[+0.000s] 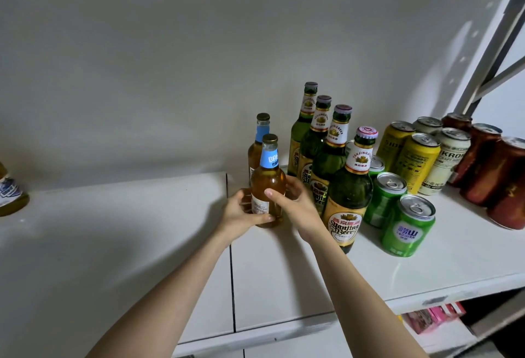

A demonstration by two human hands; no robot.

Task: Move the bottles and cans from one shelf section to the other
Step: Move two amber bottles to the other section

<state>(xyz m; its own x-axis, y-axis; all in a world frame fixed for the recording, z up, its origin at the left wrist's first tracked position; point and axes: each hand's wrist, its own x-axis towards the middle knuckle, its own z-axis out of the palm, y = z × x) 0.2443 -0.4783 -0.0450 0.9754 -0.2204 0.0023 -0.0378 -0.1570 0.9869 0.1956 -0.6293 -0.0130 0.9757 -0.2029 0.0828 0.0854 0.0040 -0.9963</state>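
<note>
1. Amber bottle (268,184) with a blue neck label stands upright just right of the shelf seam (231,272).
2. Left hand (241,212) grips its lower body, thumb laid across the front.
3. Right hand (295,204) holds it too, thumb on the front and fingers curled behind.
4. Second amber bottle (259,153) stands just right of the seam, further back.
5. Further right of the seam: green bottles (348,187), green cans (406,227), yellow cans (416,161), red cans (494,173).
6. Well left of the seam: partly cropped bottle (11,195).
</note>
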